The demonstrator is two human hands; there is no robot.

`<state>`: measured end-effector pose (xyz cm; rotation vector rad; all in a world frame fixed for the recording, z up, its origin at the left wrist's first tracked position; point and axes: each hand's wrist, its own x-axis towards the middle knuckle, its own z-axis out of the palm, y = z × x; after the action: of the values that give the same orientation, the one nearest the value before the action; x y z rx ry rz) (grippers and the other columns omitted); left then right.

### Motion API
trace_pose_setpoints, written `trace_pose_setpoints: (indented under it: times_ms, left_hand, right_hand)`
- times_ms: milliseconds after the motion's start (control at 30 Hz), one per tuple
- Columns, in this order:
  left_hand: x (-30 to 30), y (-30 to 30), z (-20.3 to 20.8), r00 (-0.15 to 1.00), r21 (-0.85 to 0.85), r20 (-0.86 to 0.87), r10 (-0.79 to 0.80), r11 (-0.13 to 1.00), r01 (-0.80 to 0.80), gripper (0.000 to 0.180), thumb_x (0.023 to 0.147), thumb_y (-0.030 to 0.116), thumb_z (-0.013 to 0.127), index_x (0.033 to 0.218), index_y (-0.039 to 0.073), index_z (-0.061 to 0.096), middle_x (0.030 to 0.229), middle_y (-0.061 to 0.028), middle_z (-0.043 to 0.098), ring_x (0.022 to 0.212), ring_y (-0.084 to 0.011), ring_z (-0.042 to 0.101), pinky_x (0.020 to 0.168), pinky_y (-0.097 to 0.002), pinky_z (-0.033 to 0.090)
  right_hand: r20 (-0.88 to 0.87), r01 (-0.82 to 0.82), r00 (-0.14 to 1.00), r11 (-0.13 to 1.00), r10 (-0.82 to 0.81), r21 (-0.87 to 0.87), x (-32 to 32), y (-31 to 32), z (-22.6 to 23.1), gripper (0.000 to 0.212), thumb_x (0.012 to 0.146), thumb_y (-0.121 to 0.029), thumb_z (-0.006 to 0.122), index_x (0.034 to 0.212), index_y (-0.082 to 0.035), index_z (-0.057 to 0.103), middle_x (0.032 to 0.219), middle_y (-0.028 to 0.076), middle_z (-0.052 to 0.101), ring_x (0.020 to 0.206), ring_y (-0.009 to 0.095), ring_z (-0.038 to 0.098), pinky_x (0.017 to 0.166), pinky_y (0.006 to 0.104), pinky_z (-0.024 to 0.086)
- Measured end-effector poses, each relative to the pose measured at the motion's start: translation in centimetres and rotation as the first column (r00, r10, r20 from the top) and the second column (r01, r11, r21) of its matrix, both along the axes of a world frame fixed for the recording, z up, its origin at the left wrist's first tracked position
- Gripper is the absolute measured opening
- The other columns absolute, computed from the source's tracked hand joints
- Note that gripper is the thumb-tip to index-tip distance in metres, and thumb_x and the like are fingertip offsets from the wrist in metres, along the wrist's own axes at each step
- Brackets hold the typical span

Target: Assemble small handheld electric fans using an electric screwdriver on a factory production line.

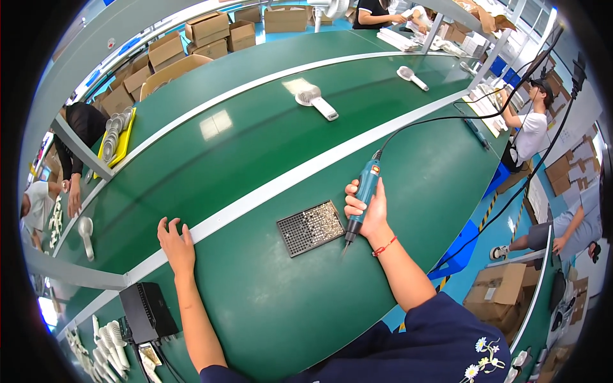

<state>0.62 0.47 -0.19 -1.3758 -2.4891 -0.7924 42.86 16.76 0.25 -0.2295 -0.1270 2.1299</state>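
Head view: left unit of a side-by-side fisheye pair, head-worn. Upright, unmirrored. Landmark: tray (297, 237), near mid-frame.

- Station: above the tray, on the wearer's side of it. Shirt (383, 357) visible below and right of tray; forearms (196, 313) enter from below it.
- Facing: obliquely down and forward across the worktop (268, 313).
- Range: near. Left hand (177, 246) left of tray, right hand (377, 214) right of it, both inside the frame.
- Field: very wide; takes in boxes (207, 29) far beyond tray, co-worker (535, 127) far right of it.
- Distortion: straight edges bow increasingly away from tray.
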Motion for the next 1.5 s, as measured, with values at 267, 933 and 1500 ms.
trace_pose_setpoints:
  times_ms: [267, 933, 1500]
  left_hand:
    - [0.3, -0.5, 0.5, 0.992, -0.05, -0.107, 0.06, 0.997, -0.065, 0.03, 0.093, 0.02, 0.058, 0.12, 0.005, 0.056, 0.132, -0.0139, 0.048, 0.126, -0.0322, 0.043, 0.105, -0.0458, 0.032]
    - [0.8, 0.6, -0.1, 0.994, -0.045, -0.109, 0.03, 0.998, -0.035, 0.035, 0.093, 0.021, 0.057, 0.125, 0.008, 0.055, 0.129, -0.0123, 0.05, 0.122, -0.0315, 0.045, 0.099, -0.048, 0.037]
    - [0.1, -0.2, -1.1, 0.988, 0.019, -0.104, 0.118, 0.993, -0.116, 0.044, 0.088, 0.025, 0.063, 0.127, 0.007, 0.052, 0.124, -0.0105, 0.052, 0.121, -0.0275, 0.044, 0.103, -0.0454, 0.03]
  right_hand:
    - [-0.02, -0.011, 1.0, 1.0, 0.011, 0.008, -0.4, 0.0, -0.2, 0.057, 0.096, -0.061, 0.038, 0.1, -0.005, 0.049, 0.09, 0.005, 0.05, 0.05, 0.01, 0.04, 0.044, 0.0245, 0.036]
    - [-0.02, 0.005, 1.0, 1.0, -0.005, 0.006, 1.1, 0.0, -0.4, 0.06, 0.094, -0.063, 0.04, 0.1, -0.005, 0.052, 0.089, 0.005, 0.052, 0.05, 0.01, 0.04, 0.044, 0.0251, 0.036]
    - [0.001, -0.082, 0.997, 0.99, 0.082, 0.119, 0.5, 0.6, -0.4, 0.038, 0.1, -0.04, 0.046, 0.106, -0.002, 0.045, 0.096, 0.007, 0.047, 0.056, 0.012, 0.04, 0.049, 0.0248, 0.038]
